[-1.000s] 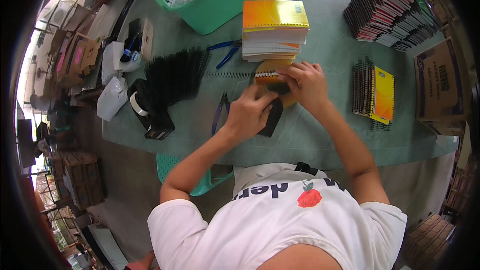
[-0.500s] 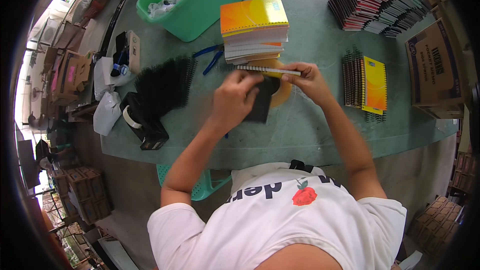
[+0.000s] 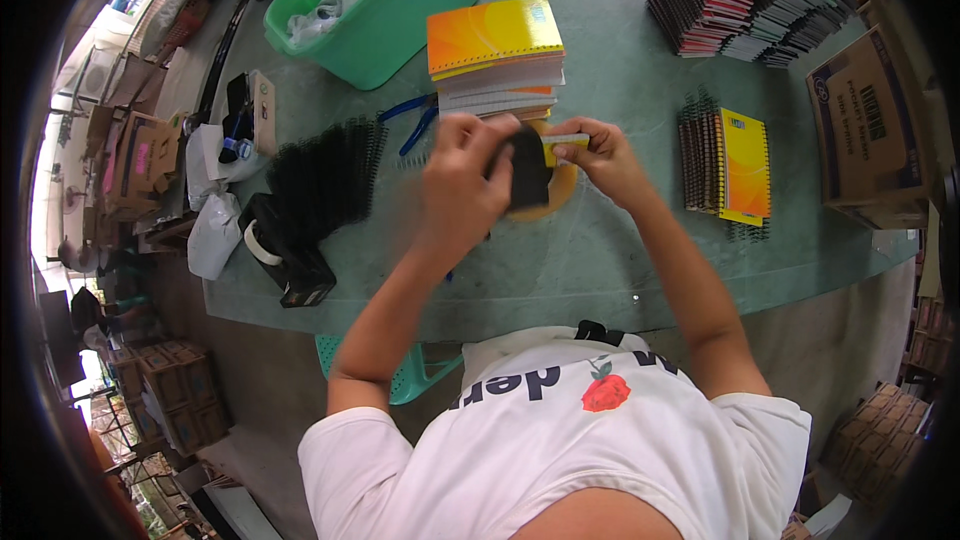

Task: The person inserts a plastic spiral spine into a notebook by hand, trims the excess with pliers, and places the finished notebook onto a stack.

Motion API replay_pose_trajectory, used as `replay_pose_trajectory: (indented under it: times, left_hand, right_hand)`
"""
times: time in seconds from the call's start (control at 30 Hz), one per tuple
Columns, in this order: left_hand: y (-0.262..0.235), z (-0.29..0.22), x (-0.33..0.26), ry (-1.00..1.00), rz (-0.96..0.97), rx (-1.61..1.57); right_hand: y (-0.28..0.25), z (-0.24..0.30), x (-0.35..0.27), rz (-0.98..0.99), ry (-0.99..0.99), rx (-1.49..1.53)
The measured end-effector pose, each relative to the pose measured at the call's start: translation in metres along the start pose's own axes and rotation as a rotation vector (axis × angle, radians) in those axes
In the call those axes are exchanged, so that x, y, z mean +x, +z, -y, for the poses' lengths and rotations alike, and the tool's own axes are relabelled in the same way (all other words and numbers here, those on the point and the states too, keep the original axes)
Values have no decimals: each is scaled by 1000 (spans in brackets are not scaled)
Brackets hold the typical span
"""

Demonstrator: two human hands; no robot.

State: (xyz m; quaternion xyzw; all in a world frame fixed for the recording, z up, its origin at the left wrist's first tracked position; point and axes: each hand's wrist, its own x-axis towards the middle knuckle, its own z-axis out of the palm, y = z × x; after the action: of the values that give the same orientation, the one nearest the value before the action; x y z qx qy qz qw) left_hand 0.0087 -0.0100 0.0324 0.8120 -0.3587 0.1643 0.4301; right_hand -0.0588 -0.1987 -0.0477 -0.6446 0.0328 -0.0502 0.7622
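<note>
head view, and we're looking straight down on the green table. our left hand is curled tight around a black cover piece, and our right hand pinches the yellow notebook by its edge, both held together just above the table in front of the stack of orange notebooks. blue pliers lie just left of that stack. a heap of black spiral coils sits further left, a green bin beyond it. bound notebooks rest off to the right, near a cardboard box.
</note>
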Motion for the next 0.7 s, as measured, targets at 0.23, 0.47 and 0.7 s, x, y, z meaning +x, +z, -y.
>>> replay_pose_trajectory:
  times: [0.23,0.47,0.7]
  left_hand:
    - [18,-6,-44,40,376,-223]
    - [21,35,-16,238,314,16]
    - [14,27,-6,342,254,233]
  right_hand:
    - [-1,-4,3,-29,-69,-23]
    - [8,0,0,58,-70,-114]
    - [11,1,-1,22,-71,-132]
